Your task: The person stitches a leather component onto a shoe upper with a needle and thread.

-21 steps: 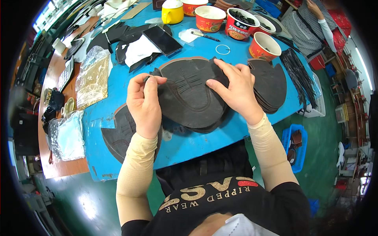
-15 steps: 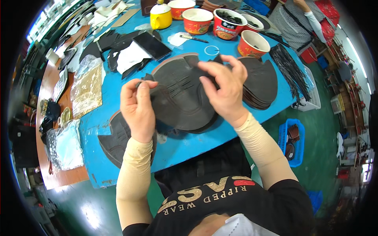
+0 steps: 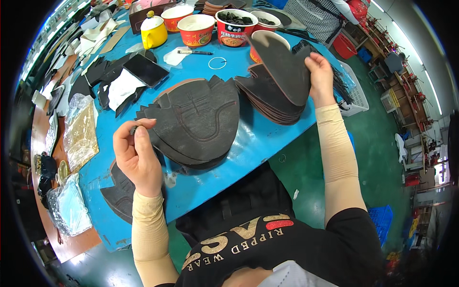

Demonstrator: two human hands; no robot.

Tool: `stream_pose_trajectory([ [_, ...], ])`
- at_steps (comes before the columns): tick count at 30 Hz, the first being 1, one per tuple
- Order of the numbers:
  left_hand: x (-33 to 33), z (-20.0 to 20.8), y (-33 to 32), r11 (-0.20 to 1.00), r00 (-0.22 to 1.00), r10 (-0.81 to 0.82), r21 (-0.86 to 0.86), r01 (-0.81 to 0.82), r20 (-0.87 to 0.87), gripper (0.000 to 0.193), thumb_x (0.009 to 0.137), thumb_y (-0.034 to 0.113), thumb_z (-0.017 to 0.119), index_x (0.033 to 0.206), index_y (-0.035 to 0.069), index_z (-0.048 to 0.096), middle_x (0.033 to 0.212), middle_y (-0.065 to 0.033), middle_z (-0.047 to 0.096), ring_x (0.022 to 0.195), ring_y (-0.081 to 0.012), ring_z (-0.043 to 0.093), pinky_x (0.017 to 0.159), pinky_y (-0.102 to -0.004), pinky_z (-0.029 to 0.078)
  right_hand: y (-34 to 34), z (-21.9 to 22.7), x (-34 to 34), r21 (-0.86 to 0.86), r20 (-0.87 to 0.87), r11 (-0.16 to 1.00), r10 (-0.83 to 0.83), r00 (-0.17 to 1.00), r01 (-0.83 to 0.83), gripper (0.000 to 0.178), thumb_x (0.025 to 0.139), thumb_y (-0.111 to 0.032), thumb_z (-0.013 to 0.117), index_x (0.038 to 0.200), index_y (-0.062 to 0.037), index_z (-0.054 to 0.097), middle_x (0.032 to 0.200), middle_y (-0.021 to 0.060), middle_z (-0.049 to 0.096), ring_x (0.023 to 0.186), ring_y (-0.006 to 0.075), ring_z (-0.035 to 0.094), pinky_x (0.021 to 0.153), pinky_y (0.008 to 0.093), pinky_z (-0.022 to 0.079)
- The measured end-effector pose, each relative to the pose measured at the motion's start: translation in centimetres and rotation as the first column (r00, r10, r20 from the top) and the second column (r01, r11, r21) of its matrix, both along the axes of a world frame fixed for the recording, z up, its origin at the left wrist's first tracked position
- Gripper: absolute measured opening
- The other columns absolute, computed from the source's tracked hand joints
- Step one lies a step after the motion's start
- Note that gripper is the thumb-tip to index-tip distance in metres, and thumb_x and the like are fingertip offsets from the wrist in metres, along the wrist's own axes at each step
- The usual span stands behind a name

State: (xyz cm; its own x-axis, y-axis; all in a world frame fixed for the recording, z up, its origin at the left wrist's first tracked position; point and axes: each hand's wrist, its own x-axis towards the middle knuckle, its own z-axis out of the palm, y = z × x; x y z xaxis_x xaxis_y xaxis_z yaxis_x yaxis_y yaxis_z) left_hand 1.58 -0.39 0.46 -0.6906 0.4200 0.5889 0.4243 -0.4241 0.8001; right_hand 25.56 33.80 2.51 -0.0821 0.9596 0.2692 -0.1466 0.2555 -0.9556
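Note:
Pinched by its edge in my right hand (image 3: 321, 79) is a dark leather piece (image 3: 283, 69) with a rounded outline, lifted at a tilt. Below it lies a stack of similar pieces (image 3: 275, 106) with brown edges. My left hand (image 3: 139, 160) is closed, thumb against fingers, on a small dark bit (image 3: 133, 129) too small to name. Beside that hand, mid-table, sits another stack of dark leather pieces (image 3: 196, 119), its top piece marked with slits and a curved line. More dark pieces (image 3: 117, 193) lie at the near left, partly hidden by my left forearm.
Red paper tubs (image 3: 197, 31), one full of black bits (image 3: 235, 23), stand along the back beside a yellow lidded pot (image 3: 153, 31). A phone (image 3: 145, 68), a pen (image 3: 196, 52) and a plastic bag (image 3: 81, 136) lie farther left. A white crate (image 3: 356, 95) stands right of the blue table (image 3: 210, 184).
My right hand has moved right from the middle stack and now holds a leather piece above the right-hand stack. My left hand stays beside the middle stack, still pinching. The view has shifted.

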Motion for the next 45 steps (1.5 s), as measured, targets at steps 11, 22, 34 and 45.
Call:
stream_pose_trajectory([
  [11,0.7,0.3,-0.3,0.991,0.999,-0.051,-0.127,0.053,0.016,0.018,0.096,0.005,0.057,0.113,0.0,0.057,0.098,-0.0047,0.067,0.076,-0.0025,0.052,0.069,-0.0165,0.042,-0.3,-3.3,0.4,0.339,0.511,0.937,-0.255,0.821,0.08,0.029,0.082,-0.008,0.068,0.11,-0.0019,0.061,0.097,0.0097,0.067,0.088,0.0204,0.063,0.08,0.0313,0.05],
  [22,1.3,1.1,-0.3,0.953,0.955,-0.196,-0.186,0.238,0.221,0.021,0.093,0.003,0.06,0.114,0.001,0.061,0.099,-0.0022,0.067,0.08,-0.0026,0.056,0.071,-0.0171,0.044,-14.8,0.6,-7.5,0.239,0.7,0.837,0.203,0.685,-0.492,0.03,0.084,-0.02,0.071,0.108,-0.0028,0.063,0.086,0.0081,0.066,0.067,0.0168,0.061,0.061,0.027,0.049],
  [34,1.4,0.5,0.1,0.954,0.936,-0.078,-0.247,0.171,0.344,0.015,0.094,0.005,0.059,0.107,-0.002,0.059,0.094,-0.0038,0.065,0.09,-0.0082,0.063,0.08,-0.02,0.049,-15.7,-4.4,-11.2,0.193,0.488,0.905,0.246,0.838,-0.378,0.055,0.087,-0.02,0.067,0.131,0.0033,0.044,0.122,0.0165,0.051,0.101,0.0223,0.055,0.088,0.0317,0.046],
  [45,0.1,1.7,-0.8,0.898,0.978,0.001,-0.43,0.091,0.208,0.015,0.089,0.01,0.063,0.098,-0.003,0.064,0.083,-0.0048,0.064,0.072,-0.0069,0.058,0.065,-0.0219,0.048,-15.9,-3.9,-12.7,-0.043,0.258,0.759,0.636,0.727,-0.649,0.058,0.09,-0.012,0.062,0.138,0.0053,0.035,0.128,0.017,0.049,0.113,0.0214,0.052,0.098,0.0318,0.042],
])
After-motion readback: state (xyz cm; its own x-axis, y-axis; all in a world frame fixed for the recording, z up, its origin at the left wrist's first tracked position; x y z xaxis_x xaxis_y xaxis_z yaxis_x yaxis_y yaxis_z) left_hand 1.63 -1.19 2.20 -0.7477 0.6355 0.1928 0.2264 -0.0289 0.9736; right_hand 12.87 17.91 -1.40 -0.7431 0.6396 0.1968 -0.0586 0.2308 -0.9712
